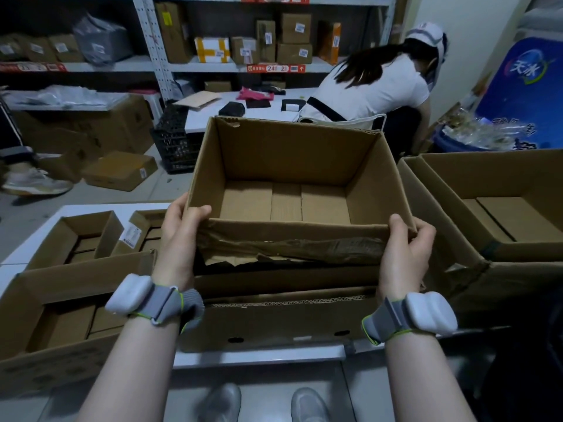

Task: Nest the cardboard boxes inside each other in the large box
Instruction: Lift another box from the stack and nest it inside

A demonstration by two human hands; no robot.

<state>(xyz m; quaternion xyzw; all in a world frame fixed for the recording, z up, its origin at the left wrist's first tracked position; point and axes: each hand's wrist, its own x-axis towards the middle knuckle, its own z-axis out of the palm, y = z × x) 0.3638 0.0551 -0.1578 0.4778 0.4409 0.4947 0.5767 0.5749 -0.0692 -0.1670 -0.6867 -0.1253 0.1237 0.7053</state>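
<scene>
Both hands grip an open cardboard box (292, 178) by its near wall, holding it tilted so its empty inside faces the camera. The left hand (179, 242) is clamped on the near-left corner, thumb hooked over the rim and inside; the right hand (405, 254) is clamped on the near-right corner, thumb pressed on the rim. Each wrist carries a grey strap with a white module.

The held box hangs above a larger box (274, 318) that sits on the white table (259, 356) directly beneath it — torn brown tape runs along the held box's near face. To the left of the held box stand three open boxes: a wide one (61, 315) nearest the camera and two small ones (82, 236) behind it. To the right of the held box, a big open box (502, 214) stands with flat cardboard in its bottom.

Beyond the held box, a person in a white top (374, 86) bends over — metal shelves (231, 41) with parcels behind.
</scene>
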